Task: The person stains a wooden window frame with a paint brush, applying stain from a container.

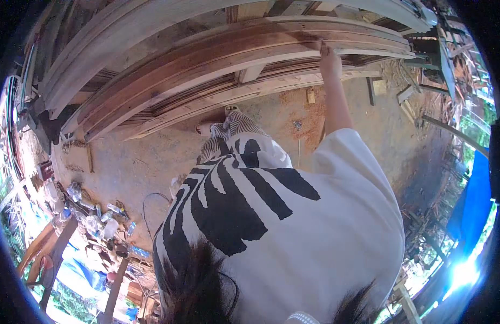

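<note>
My right hand (330, 60) reaches forward to the front edge of a long reddish-brown wooden frame (223, 49) with grooved, moulded rails. Its fingers are closed together against the wood, and whatever is between them, if anything, is too small to make out. A dark shadow falls on the board beside the fingertips. My left hand does not show; the left side of my body ends at the white and black shirt (293, 227).
A paler long beam (136, 35) lies behind the frame, and panelled wood (250, 89) sits below it. Reddish sawdust (301, 116) and a small wood block (310, 96) lie on the floor. Plastic bottles (109, 224) clutter the left; a blue tarp (474, 197) hangs right.
</note>
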`<state>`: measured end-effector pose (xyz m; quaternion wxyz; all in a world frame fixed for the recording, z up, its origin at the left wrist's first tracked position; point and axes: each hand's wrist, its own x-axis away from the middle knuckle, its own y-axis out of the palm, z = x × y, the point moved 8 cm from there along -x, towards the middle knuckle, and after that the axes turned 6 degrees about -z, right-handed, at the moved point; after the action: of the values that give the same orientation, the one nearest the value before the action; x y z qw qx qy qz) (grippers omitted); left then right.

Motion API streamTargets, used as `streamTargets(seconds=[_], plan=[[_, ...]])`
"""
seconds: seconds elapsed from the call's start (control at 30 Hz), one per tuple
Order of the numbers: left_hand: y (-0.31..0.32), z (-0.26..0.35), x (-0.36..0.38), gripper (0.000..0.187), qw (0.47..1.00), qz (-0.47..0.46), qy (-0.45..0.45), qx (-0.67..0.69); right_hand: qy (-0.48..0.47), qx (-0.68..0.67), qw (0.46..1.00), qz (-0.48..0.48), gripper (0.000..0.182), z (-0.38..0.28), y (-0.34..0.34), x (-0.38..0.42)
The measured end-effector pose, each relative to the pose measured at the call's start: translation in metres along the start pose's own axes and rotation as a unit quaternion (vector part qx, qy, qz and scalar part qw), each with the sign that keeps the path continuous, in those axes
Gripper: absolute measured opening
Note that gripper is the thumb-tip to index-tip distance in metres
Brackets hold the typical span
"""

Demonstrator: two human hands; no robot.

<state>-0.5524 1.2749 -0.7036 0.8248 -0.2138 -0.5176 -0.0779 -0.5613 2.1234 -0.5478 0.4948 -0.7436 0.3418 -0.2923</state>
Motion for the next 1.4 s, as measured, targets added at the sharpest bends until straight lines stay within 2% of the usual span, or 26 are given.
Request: streamTargets(seconds=[0.07, 0.13, 0.17, 0.23, 0.3, 0.33, 0.37, 0.43, 0.47, 0.6, 0.63, 0.67, 0.7, 0.77, 0.83, 0.87, 0.93, 1.03, 1.07, 1.1, 1.17, 1.2, 1.27, 1.33, 1.37, 1.4], plan=[[0.008, 0.003, 0.001, 0.075, 1.0, -0.004, 0.004, -0.012, 0.015, 0.037, 0.999, -0.015, 0.034, 0.008, 0.015, -0.002], [0.012, 0.008, 0.003, 0.076, 1.0, -0.009, 0.007, -0.022, -0.067, -0.094, 0.991, -0.073, 0.041, -0.015, 0.065, 0.012], [0.013, 0.009, 0.004, 0.076, 1.0, -0.009, 0.009, -0.026, -0.067, -0.097, 0.99, -0.074, 0.041, -0.037, 0.077, 0.025], [0.01, 0.014, 0.006, 0.077, 0.999, -0.01, 0.012, -0.032, -0.142, -0.007, 0.972, -0.188, 0.028, -0.116, 0.115, 0.085], [0.006, 0.018, 0.009, 0.078, 0.999, -0.009, 0.016, -0.034, -0.19, -0.245, 0.918, -0.246, 0.025, -0.185, 0.11, 0.139], [0.005, 0.02, 0.009, 0.079, 0.999, -0.009, 0.018, -0.035, -0.265, -0.2, 0.918, -0.219, 0.024, -0.21, 0.107, 0.159], [0.002, 0.023, 0.011, 0.079, 0.999, -0.008, 0.02, -0.038, -0.267, -0.203, 0.916, -0.219, 0.024, -0.218, 0.112, 0.167], [-0.002, 0.029, 0.013, 0.08, 0.999, -0.011, 0.025, -0.041, -0.385, -0.237, 0.873, -0.182, 0.022, -0.244, 0.106, 0.185], [-0.003, 0.032, 0.013, 0.081, 0.998, -0.014, 0.03, -0.046, -0.387, -0.241, 0.871, -0.184, 0.022, -0.243, 0.104, 0.184], [0.001, 0.042, 0.015, 0.083, 0.994, -0.038, 0.057, -0.088, -0.15, -0.069, 0.947, -0.275, 0.024, -0.18, 0.087, 0.134], [0.004, 0.048, 0.018, 0.084, 0.987, -0.041, 0.092, -0.125, -0.257, -0.104, 0.943, -0.184, 0.027, -0.17, 0.08, 0.112], [0.007, 0.052, 0.026, 0.084, 0.972, -0.024, 0.146, -0.184, -0.066, -0.087, 0.975, -0.195, 0.029, -0.109, 0.089, 0.086], [0.007, 0.066, 0.045, 0.085, 0.929, 0.047, 0.249, -0.27, -0.021, -0.108, 0.983, -0.148, 0.03, -0.078, 0.077, 0.068], [0.003, 0.086, 0.07, 0.087, 0.863, 0.119, 0.344, -0.351, -0.034, -0.258, 0.965, -0.026, 0.03, -0.02, 0.048, 0.03], [-0.014, 0.078, 0.057, 0.092, 0.891, 0.121, 0.239, -0.366, -0.063, -0.348, 0.934, 0.045, 0.03, 0.006, 0.022, 0.014], [-0.017, 0.078, 0.053, 0.092, 0.892, 0.124, 0.238, -0.364, -0.089, -0.379, 0.918, 0.077, 0.03, 0.011, 0.012, 0.01], [-0.023, 0.067, 0.025, 0.089, 0.966, 0.056, 0.226, -0.108, 0.026, -0.074, 0.995, 0.055, 0.031, -0.013, -0.027, 0.021], [-0.025, 0.051, -0.009, 0.084, 0.938, -0.055, 0.187, 0.286, -0.008, -0.075, 0.996, 0.05, 0.036, -0.037, 0.0, 0.025], [-0.027, 0.061, 0.001, 0.084, 0.937, -0.054, 0.187, 0.289, -0.012, -0.075, 0.996, 0.05, 0.036, -0.051, 0.016, 0.032], [-0.031, 0.094, 0.03, 0.081, 0.965, 0.009, 0.247, 0.086, -0.037, -0.097, 0.994, 0.018, 0.035, -0.069, 0.042, 0.039], [-0.038, 0.128, 0.038, 0.079, 0.944, 0.069, 0.299, -0.117, -0.074, -0.126, 0.989, -0.032, 0.033, -0.112, 0.089, 0.055], [-0.049, 0.119, 0.017, 0.081, 0.964, 0.003, 0.24, 0.11, -0.081, -0.116, 0.988, -0.057, 0.033, -0.151, 0.103, 0.076], [-0.071, 0.101, -0.021, 0.083, 0.926, -0.067, 0.17, 0.33, -0.12, -0.078, 0.985, -0.094, 0.033, -0.229, 0.128, 0.116], [-0.106, 0.099, -0.034, 0.087, 0.94, -0.038, 0.322, 0.102, -0.245, 0.087, 0.964, -0.052, 0.027, -0.302, 0.171, 0.16], [-0.12, 0.095, -0.043, 0.087, 0.939, -0.043, 0.324, 0.107, -0.315, 0.114, 0.942, 0.013, 0.022, -0.334, 0.192, 0.185], [-0.138, 0.096, -0.047, 0.09, 0.925, -0.022, 0.368, 0.087, -0.342, 0.071, 0.937, 0.006, 0.022, -0.37, 0.197, 0.203]])
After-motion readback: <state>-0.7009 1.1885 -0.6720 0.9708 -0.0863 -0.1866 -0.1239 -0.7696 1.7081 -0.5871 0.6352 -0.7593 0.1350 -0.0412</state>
